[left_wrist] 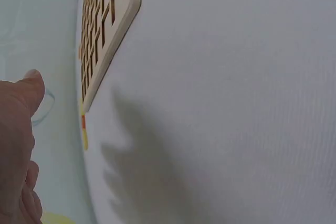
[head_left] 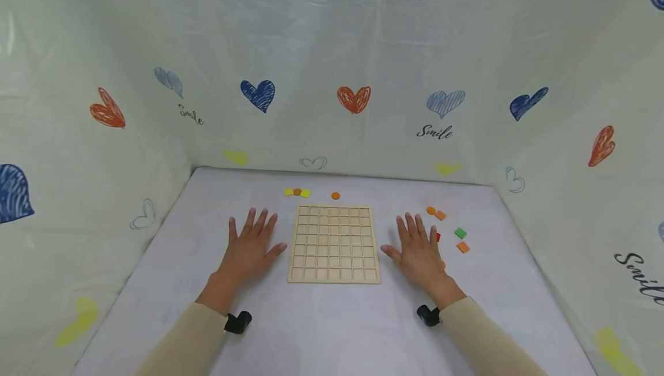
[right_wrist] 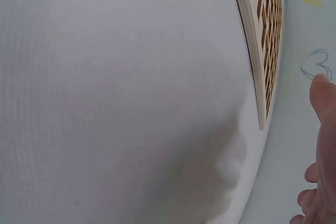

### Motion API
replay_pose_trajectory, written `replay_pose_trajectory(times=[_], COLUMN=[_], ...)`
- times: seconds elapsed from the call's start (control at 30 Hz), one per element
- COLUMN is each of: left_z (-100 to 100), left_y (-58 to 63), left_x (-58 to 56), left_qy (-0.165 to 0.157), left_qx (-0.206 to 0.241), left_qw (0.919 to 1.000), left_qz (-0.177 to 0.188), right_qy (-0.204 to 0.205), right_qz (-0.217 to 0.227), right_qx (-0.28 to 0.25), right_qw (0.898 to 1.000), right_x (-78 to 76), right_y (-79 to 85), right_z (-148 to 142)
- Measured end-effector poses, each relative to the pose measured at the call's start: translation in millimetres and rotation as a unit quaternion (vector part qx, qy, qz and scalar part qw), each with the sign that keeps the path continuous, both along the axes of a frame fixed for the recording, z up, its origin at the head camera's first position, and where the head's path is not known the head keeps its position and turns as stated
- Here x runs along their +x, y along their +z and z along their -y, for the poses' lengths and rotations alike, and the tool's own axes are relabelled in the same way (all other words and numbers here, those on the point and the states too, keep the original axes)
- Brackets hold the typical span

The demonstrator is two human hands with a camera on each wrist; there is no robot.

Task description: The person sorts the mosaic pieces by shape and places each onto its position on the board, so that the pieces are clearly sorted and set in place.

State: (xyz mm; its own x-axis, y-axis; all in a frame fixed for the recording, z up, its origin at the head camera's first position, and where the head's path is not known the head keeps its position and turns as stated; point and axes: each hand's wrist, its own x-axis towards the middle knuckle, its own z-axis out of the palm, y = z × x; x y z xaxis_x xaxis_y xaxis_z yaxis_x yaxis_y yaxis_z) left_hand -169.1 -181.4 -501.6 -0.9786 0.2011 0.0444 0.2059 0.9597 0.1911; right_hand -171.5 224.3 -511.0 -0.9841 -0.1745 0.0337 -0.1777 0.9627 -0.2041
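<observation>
A square wooden grid board (head_left: 334, 243) lies in the middle of the table. To its left my left hand (head_left: 250, 252) is held palm down above the table, fingers spread and nothing in it. On the board's other side my right hand (head_left: 419, 254) mirrors it, also spread and holding nothing. A red piece (head_left: 438, 237) shows partly behind its little finger, and an orange piece (head_left: 443, 264) peeks out beside the hand. Both wrist views show the hand's shadow on the white cloth, with the board's edge (left_wrist: 113, 51) beyond.
Behind the board lie two yellow squares (head_left: 305, 194) with an orange disc (head_left: 297, 192) between them, and another orange disc (head_left: 335, 195). At right are a green square (head_left: 460, 233), orange squares (head_left: 463, 247) and an orange disc (head_left: 431, 210). Heart-printed curtains (head_left: 394, 36) enclose the table.
</observation>
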Motion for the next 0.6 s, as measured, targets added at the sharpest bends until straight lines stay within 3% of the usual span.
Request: replay_pose_trajectory(times=[0.2,0.6], left_z=[-14,-29], left_y=[-12.5,-15.2], left_x=[1.1,-10.9], left_qy=[-0.026,-0.103], left_qx=[-0.008,-0.008], left_qw=[0.9994,0.9888], left_qz=[0.019,0.108], right_qy=[0.027,0.095], right_qz=[0.024,0.068], right_qx=[0.003,0.008], right_qw=[0.999,0.993], right_x=[-1.1,-6.2], right_y=[-11.1,-19.1], right_z=[8,22])
